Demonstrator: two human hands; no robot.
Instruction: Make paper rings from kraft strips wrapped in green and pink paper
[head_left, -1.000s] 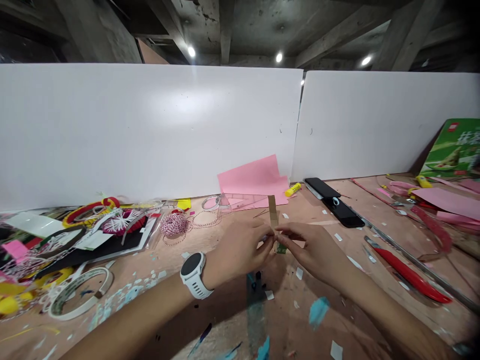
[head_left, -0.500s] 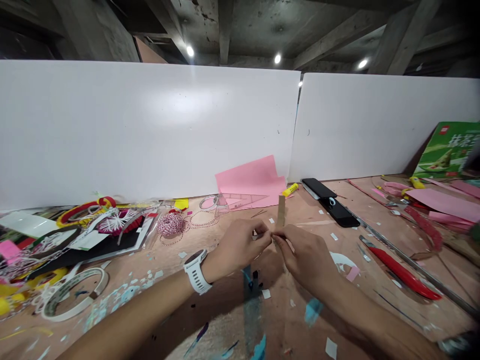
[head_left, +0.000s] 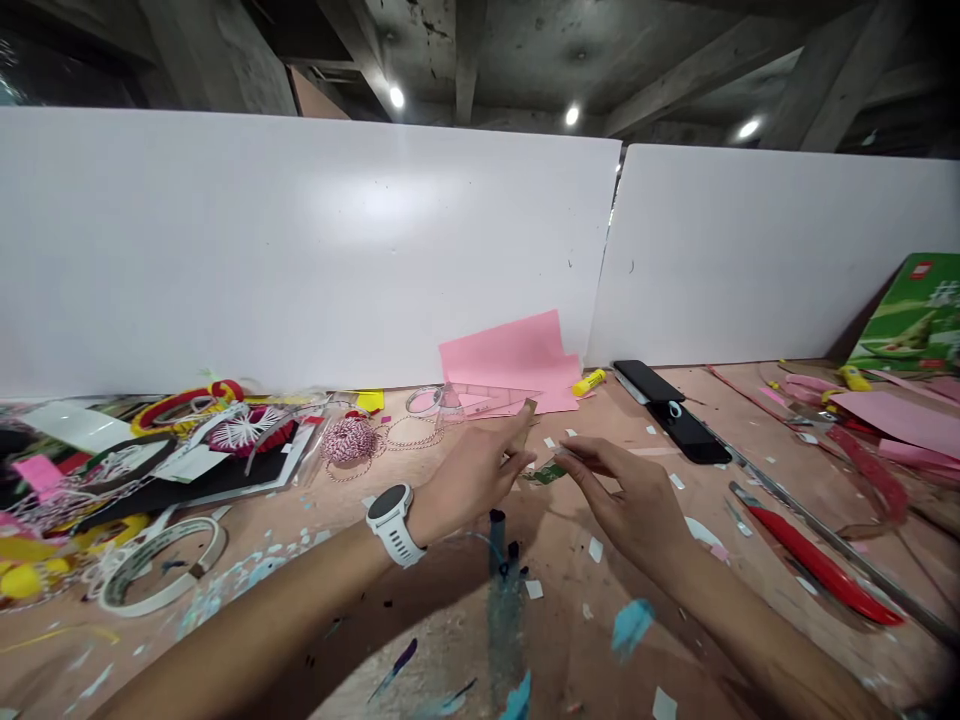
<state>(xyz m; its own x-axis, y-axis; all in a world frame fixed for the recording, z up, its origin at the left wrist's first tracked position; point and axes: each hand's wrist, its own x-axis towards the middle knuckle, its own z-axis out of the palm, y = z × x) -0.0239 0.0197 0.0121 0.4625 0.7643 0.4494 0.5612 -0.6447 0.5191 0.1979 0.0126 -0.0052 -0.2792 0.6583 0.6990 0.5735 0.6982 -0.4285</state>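
Observation:
My left hand (head_left: 472, 465), with a white watch (head_left: 390, 505) on its wrist, is closed on a narrow brown cardboard strip (head_left: 529, 407) whose end sticks up past the fingers. Between thumb and fingertips, my right hand (head_left: 622, 490) pinches a small green piece (head_left: 551, 473) that reaches toward the left hand. Whether the green piece and the brown strip are joined is hidden by the left fingers. Both hands are just above the table, a short gap apart. Pink paper (head_left: 514, 355) and a clear set square (head_left: 491, 398) lie behind them.
At left are a tape roll (head_left: 161, 565), a red-and-white twine ball (head_left: 350, 440) and craft clutter. A glue stick (head_left: 589, 382), phones (head_left: 686, 430), a red utility knife (head_left: 825, 560) and a metal ruler (head_left: 795, 510) lie to the right. A white panel (head_left: 300, 250) stands behind.
My hands have moved apart from touching fingertips. The brown strip has tilted and now shows at my left hand, and a green piece shows at my right fingertips. The view has shifted slightly left.

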